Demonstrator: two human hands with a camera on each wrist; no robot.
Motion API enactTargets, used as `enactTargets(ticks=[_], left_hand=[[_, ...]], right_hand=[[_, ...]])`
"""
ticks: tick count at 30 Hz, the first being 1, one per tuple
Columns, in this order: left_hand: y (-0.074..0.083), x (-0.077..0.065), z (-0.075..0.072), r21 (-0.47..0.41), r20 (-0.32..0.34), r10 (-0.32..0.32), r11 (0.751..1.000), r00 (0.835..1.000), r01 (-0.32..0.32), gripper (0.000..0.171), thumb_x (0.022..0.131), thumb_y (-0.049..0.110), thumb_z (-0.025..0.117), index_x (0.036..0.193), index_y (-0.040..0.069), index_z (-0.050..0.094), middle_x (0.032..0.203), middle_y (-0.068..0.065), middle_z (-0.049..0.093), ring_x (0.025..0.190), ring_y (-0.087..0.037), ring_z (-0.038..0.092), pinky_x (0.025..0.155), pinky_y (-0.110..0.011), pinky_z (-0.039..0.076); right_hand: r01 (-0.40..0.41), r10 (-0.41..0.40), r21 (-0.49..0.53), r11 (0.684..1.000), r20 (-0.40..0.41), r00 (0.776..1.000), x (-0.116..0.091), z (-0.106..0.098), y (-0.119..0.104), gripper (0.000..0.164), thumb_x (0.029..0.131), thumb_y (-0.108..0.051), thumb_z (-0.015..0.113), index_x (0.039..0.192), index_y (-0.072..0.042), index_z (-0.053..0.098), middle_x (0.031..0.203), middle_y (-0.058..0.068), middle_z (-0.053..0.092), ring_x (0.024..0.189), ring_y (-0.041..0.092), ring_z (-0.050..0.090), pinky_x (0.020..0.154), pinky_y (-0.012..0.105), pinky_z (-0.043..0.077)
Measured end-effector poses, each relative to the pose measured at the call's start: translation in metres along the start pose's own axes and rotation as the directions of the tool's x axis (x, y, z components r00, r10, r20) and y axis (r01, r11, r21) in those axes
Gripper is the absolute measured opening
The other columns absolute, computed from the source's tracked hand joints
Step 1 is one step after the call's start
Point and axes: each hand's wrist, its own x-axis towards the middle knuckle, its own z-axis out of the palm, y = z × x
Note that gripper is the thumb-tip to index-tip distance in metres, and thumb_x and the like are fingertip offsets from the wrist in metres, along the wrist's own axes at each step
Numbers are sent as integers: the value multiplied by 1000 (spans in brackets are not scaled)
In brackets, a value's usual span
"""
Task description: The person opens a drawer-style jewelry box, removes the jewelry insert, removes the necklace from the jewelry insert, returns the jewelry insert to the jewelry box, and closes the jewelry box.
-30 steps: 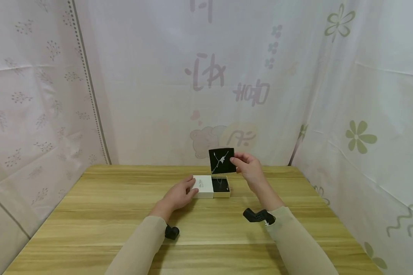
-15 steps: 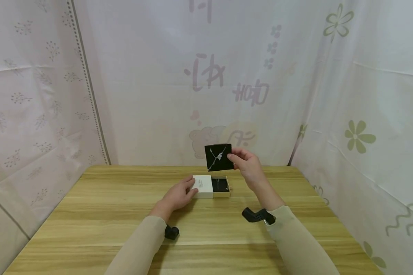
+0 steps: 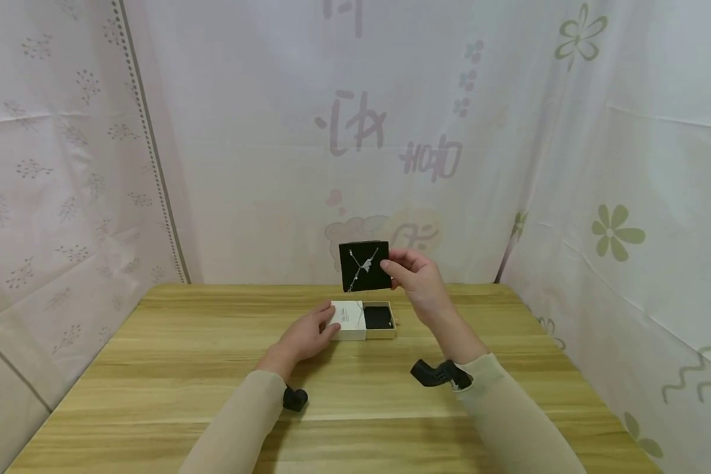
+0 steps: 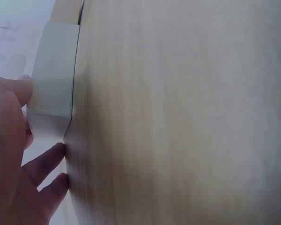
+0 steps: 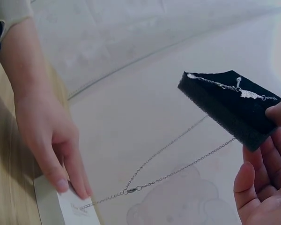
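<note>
In the head view, my right hand pinches a square black foam jewellery pad upright above the box, thumb in front and fingers behind. A silver necklace with a glittering pendant is fixed across the pad. Its thin chain loops below, and the clasp hangs between pad and box. The tail of the chain reaches down to the white box sleeve. My left hand rests on the sleeve's left end, thumb and fingers extended. From the sleeve's right side the drawer sticks out, dark inside.
The box lies near the far edge of the wooden table. A pale printed curtain hangs close behind that edge, and others flank both sides. Black wrist cameras, one of them the right camera, sit at the sleeve cuffs.
My right hand has lifted the foam pad a little and moved it left, from over the drawer toward the box sleeve. The chain now trails onto the sleeve. My left hand stays put.
</note>
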Motion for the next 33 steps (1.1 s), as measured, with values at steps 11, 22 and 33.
enactTargets(ticks=[11, 22, 33], left_hand=[[2, 3, -1, -10, 19, 4, 1000, 1000, -4, 61, 114, 34, 61, 164, 1, 49, 177, -18, 39, 163, -39, 40, 134, -54, 35], [2, 2, -4, 7, 33, 10, 1000, 999, -11, 62, 116, 34, 56, 167, 1, 43, 179, -18, 33, 166, -38, 36, 135, -54, 32], [3, -6, -13, -81, 2, -8, 997, 1000, 8, 60, 118, 37, 51, 169, 8, 43, 179, -18, 35, 165, -39, 36, 135, -57, 31]], right_hand=[[0, 0, 21, 1000, 21, 1000, -8, 14, -1, 8, 104, -5, 71, 112, -9, 71, 95, -9, 71, 77, 11, 58, 72, 23, 56], [-1, 0, 51, 999, 30, 1000, -14, 23, -3, 7, 104, -4, 71, 108, -9, 72, 96, -8, 70, 81, 11, 59, 71, 22, 56], [8, -11, 76, 997, 47, 999, -16, 27, -1, 9, 105, -3, 70, 106, -12, 72, 95, -9, 70, 79, 11, 59, 71, 23, 57]])
